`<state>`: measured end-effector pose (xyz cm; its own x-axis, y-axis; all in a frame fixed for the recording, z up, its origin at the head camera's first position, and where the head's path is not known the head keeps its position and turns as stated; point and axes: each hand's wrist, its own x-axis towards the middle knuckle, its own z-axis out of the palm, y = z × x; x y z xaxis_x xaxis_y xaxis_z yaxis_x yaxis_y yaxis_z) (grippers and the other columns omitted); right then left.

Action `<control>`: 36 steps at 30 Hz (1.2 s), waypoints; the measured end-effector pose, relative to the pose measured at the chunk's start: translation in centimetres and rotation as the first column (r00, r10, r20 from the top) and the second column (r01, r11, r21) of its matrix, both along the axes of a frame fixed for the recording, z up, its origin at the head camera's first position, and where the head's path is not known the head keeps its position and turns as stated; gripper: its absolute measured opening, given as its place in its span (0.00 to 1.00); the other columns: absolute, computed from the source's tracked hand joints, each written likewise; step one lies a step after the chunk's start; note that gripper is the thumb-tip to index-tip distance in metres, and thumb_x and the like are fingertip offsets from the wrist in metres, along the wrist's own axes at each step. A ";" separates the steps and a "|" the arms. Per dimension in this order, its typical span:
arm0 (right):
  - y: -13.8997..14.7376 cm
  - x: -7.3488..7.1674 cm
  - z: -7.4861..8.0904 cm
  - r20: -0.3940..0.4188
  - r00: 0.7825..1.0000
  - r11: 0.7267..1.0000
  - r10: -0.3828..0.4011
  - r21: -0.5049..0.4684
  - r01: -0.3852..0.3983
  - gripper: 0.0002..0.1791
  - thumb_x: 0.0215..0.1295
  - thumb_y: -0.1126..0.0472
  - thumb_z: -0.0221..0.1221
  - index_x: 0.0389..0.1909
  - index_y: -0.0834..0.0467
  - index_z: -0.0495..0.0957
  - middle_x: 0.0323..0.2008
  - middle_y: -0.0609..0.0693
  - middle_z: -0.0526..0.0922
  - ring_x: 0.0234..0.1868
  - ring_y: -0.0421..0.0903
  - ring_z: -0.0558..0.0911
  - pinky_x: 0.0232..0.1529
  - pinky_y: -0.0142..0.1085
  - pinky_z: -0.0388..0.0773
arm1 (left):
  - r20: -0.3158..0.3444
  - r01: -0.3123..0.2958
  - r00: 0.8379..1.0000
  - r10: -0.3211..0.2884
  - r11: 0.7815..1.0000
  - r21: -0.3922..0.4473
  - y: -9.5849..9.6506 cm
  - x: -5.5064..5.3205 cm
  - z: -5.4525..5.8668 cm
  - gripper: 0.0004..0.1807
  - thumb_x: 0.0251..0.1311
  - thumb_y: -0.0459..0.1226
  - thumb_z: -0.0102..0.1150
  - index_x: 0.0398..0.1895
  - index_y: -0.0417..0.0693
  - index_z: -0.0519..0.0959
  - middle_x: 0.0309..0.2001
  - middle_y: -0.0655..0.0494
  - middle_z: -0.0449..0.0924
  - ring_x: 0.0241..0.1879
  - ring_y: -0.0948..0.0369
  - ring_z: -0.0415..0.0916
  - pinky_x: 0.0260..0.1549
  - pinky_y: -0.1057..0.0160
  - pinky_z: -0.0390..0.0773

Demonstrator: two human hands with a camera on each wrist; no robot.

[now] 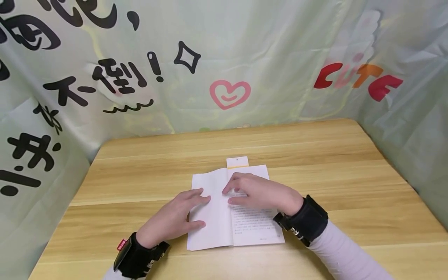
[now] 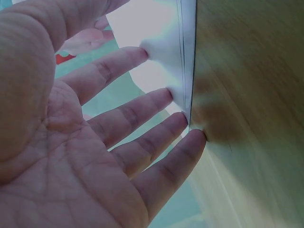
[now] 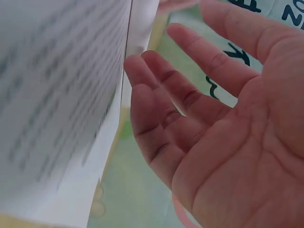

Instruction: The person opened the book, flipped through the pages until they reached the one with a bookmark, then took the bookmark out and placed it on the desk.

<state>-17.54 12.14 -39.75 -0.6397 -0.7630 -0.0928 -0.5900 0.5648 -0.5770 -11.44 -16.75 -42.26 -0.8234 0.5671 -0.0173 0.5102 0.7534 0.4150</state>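
An open book (image 1: pixel 210 237) lies on the wooden table, its left page blank and its right page printed with lines of text. A white card-like piece (image 1: pixel 237 161) with a yellow line sticks out past its top edge. My left hand (image 1: pixel 175 216) rests on the left page's outer side with spread fingers; in the left wrist view the fingertips (image 2: pixel 164 95) touch the page and its edge. Over the upper right page is my right hand (image 1: pixel 262 190), fingers loosely bent near the centre fold. The right wrist view shows nothing held in the right hand (image 3: pixel 213 123).
The wooden table (image 1: pixel 350 186) extends around the book on all sides. Behind it and at both sides hangs a pale green cloth (image 1: pixel 280 46) with black characters, a pink heart and coloured letters. Each wrist wears a black band (image 1: pixel 308 221).
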 end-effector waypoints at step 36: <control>4.7 -3.7 -0.3 -0.082 0.946 0.928 -0.315 0.183 0.325 0.27 0.76 0.56 0.66 0.71 0.62 0.78 0.62 0.65 0.77 0.60 0.60 0.77 0.60 0.52 0.79 | 0.023 0.005 1.000 -0.005 1.000 -0.015 -0.3 -0.1 0.1 0.33 0.64 0.42 0.77 0.72 0.47 0.80 0.75 0.40 0.74 0.74 0.40 0.73 0.71 0.39 0.76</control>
<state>-21.22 16.80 -40.05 -0.8544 -0.4881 -0.1783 -0.3851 0.8251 -0.4134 -11.55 -17.03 -42.15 -0.8198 0.5710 -0.0445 0.5046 0.7568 0.4154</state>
